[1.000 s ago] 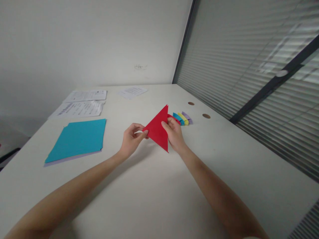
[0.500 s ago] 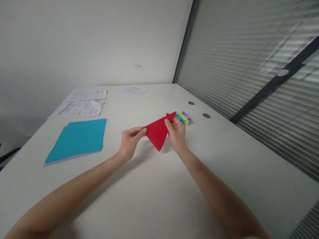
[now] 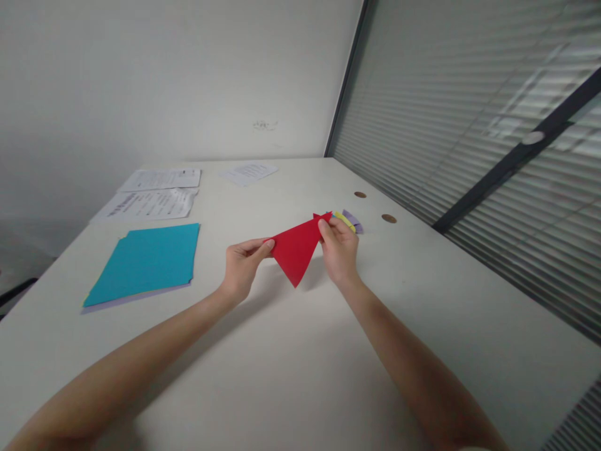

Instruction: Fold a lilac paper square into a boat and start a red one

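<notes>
A folded sheet of red paper (image 3: 297, 250) is held up above the table between both hands, one corner pointing down. My left hand (image 3: 243, 264) pinches its left corner between thumb and fingers. On the other side, my right hand (image 3: 340, 249) grips the paper near its upper right end, thumb in front. A small red point sticks out at that upper end, above the right thumb. Behind the right hand lie small folded paper pieces (image 3: 353, 222) in yellow and purple, with a bit of blue, partly hidden by the hand and the red paper.
To the left on the white table (image 3: 263, 376) lies a stack of coloured paper (image 3: 145, 263), blue on top with yellow and purple edges. Printed sheets (image 3: 153, 203) rest farther back, and another sheet (image 3: 250, 173) near the wall. A window with blinds (image 3: 460, 125) borders the right side.
My right hand has shifted slightly right along the red paper, covering more of the coloured pieces behind. The left hand and the paper's lower tip have moved a little left.
</notes>
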A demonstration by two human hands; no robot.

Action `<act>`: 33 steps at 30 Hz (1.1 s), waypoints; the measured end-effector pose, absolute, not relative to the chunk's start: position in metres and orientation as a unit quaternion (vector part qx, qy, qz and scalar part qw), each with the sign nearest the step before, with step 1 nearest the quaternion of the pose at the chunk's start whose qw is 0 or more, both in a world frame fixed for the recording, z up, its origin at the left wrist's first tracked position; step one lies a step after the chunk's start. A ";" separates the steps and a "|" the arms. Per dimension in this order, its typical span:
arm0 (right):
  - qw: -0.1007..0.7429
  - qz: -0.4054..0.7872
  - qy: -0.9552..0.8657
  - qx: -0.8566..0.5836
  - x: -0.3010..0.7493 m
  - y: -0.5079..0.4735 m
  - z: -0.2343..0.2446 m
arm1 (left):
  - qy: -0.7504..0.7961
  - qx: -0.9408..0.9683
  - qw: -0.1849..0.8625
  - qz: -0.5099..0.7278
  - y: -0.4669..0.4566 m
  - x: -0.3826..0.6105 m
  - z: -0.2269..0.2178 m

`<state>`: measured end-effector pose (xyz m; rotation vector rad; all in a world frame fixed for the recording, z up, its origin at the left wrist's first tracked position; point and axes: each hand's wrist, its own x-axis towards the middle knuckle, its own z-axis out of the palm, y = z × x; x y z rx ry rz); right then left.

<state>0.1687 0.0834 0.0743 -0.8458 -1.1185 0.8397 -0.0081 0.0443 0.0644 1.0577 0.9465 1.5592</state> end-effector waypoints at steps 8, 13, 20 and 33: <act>0.705 0.369 -0.480 -0.369 0.168 0.084 0.077 | 0.391 0.438 0.489 0.645 0.044 -0.007 0.062; 0.711 0.365 -0.472 -0.373 0.167 0.082 0.078 | 0.396 0.437 0.505 0.630 0.042 -0.004 0.061; 0.708 0.359 -0.487 -0.365 0.169 0.083 0.078 | 0.389 0.440 0.504 0.633 0.042 -0.007 0.062; 0.723 0.374 -0.473 -0.338 0.167 0.080 0.086 | 0.384 0.443 0.494 0.642 0.042 -0.008 0.064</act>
